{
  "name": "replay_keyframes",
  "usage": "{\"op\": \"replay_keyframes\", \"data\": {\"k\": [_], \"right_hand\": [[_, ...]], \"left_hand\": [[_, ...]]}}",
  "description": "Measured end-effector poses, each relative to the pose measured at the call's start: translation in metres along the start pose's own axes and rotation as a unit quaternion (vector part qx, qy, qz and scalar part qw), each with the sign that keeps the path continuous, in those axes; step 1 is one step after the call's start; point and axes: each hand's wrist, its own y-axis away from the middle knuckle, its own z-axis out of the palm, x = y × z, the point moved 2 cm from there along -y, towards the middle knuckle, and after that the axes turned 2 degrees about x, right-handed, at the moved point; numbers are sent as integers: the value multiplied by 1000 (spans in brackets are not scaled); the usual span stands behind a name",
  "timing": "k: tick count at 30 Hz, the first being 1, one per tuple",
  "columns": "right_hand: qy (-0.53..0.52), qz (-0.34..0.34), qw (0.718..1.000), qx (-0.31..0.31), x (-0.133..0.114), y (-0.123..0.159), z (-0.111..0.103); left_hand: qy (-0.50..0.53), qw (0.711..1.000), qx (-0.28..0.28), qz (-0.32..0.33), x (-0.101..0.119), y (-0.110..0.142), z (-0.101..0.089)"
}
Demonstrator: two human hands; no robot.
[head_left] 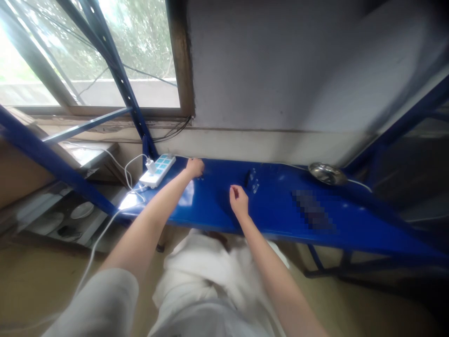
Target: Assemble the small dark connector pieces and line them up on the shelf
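My left hand (195,168) is low over the blue tabletop (217,171), just right of a white power strip (159,171). Its fingers curl downward and look closed; anything in them is hidden. Beside it lie a few tiny pale bits (200,179). My right hand (239,201) hovers above the table's front half, thumb and fingers drawn together in a pinch. Whatever it may hold is too small to make out. Beyond it and to the right lie several small clear pieces (255,181), next to a small dark object whose kind I cannot tell.
A shiny metal bowl (327,173) stands at the back right, near a white cable. A blurred-out dark patch (313,210) lies on the right of the table. Blue rack posts (119,70) rise at the left, by a window. A white plug (150,166) sits in the strip.
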Motion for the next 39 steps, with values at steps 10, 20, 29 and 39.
{"op": "replay_keyframes", "data": {"k": [10,20,29,39], "right_hand": [[3,-27,1000,9,-8,-6,-8],[79,44,977,194,6,-35,-82],[272,113,956,-8,63,-36,-84],[318,96,943,-6,69,-36,-72]], "left_hand": [[145,973,177,-2,18,6,-25],[203,965,122,110,130,34,28],[200,974,73,71,160,23,57],[173,977,111,61,174,9,53]]}}
